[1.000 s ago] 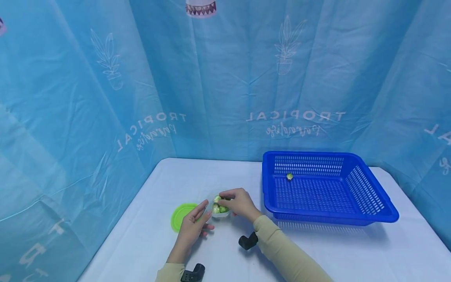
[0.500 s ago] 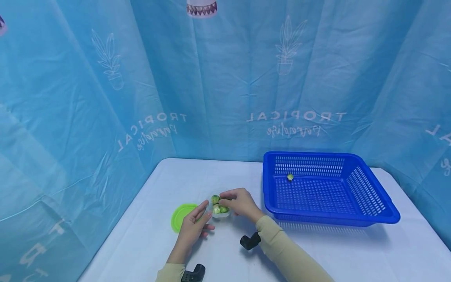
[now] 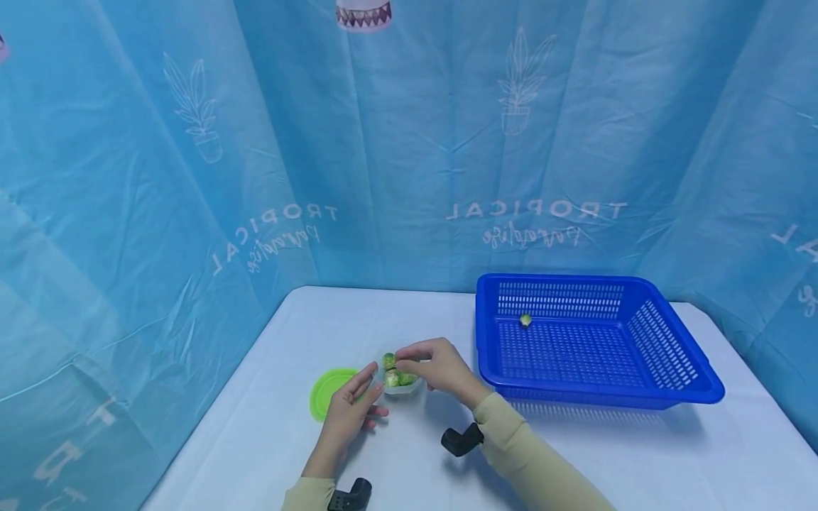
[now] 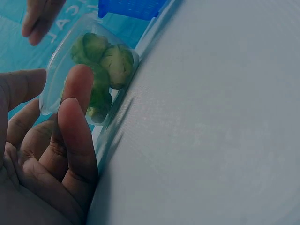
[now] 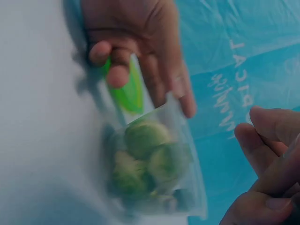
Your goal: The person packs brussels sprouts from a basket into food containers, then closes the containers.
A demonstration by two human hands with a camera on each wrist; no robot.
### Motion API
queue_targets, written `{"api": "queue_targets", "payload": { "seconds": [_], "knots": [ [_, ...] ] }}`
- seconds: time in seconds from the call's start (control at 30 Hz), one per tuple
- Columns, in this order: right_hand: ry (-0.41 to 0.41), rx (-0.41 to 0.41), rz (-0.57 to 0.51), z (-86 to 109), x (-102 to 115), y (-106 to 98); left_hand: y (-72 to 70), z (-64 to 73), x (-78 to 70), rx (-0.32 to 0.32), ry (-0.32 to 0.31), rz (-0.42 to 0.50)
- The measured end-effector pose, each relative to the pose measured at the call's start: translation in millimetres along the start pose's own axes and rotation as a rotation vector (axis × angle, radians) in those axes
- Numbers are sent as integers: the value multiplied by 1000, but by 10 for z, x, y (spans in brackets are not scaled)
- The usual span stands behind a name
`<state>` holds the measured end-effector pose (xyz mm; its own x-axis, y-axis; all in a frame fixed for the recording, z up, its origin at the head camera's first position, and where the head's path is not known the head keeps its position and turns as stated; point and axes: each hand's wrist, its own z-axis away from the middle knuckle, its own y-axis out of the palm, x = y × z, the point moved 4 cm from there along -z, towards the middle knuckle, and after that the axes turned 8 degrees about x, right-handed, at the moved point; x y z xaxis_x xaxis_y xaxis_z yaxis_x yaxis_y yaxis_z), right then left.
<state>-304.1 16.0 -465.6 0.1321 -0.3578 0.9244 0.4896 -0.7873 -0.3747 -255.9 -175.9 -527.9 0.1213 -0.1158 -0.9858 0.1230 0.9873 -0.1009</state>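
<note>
A small clear plastic container holding several Brussels sprouts stands on the white table. My left hand is at its left side, fingers fairly straight and fingertips right at the rim. My right hand hovers over the container's right side. In the right wrist view its thumb and fingertips are close together beside the container, with no sprout showing between them. A green lid lies on the table, partly covered by my left hand.
A big blue plastic basket stands at the right, with a single Brussels sprout inside near its back left. Blue printed curtains enclose the table's back and sides. Each wrist wears a black camera.
A sprout at my right fingertips a second ago now sits in the container's back left, let go. My right hand has lifted and drawn back slightly. The left hand stays put.
</note>
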Motion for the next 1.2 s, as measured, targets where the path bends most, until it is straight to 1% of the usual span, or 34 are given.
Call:
{"api": "queue_targets", "payload": {
  "seconds": [0.2, 0.37, 0.53, 0.63, 0.87, 1.0, 1.13, 1.2],
  "knots": [
    [-59, 23, -8, 139, 200, -70, 6, 3, -11, 9, 15, 5],
    [-93, 26, 4, 232, 327, -139, 10, 14, -41, 19, -7, 15],
    [-115, 31, 11, 302, 415, -217, 17, 52, -120, 30, -27, 16],
    [-111, 30, 11, 338, 431, -279, 20, 57, -122, 29, -29, 13],
    [-84, 2, 23, 395, 403, -463, 4, -3, 0, 17, -19, 20],
    [-90, -21, 35, 403, 389, -582, -2, -14, 25, 20, -15, 27],
    [-88, -37, 28, 401, 363, -709, -1, 14, -8, 28, -9, 27],
    [-82, -47, 22, 397, 348, -770, 13, 62, -87, 33, -9, 23]
  ]
}}
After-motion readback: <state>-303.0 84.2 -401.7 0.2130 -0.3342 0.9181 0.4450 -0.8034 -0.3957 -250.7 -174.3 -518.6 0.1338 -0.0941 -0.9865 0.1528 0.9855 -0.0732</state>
